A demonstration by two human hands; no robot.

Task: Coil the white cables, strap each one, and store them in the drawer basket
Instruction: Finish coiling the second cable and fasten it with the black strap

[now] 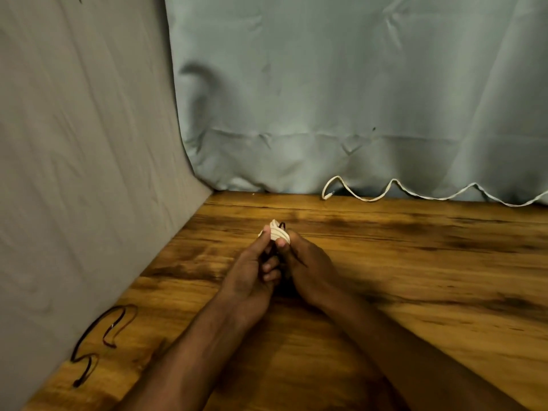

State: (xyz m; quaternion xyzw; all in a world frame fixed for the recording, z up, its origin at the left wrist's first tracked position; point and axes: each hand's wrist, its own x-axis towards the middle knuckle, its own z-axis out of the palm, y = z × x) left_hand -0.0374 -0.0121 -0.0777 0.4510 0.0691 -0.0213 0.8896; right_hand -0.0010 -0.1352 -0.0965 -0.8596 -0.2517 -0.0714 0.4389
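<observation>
A wooden table (415,262) with dark grain streaks fills the lower part of the view. Behind it hangs a pale blue-grey curtain (341,99) — creased, its hem resting on the table's far edge. A grey fabric sheet (74,143) covers the left side, meeting the tabletop along a slanting line.

Wide bare counter (415,262) to the right of the hands, cloth walls closing the left side (74,173) and the back (326,99), loose white cable (394,189) strung along the back edge, dark strap (100,336) lying at the near left wall
</observation>
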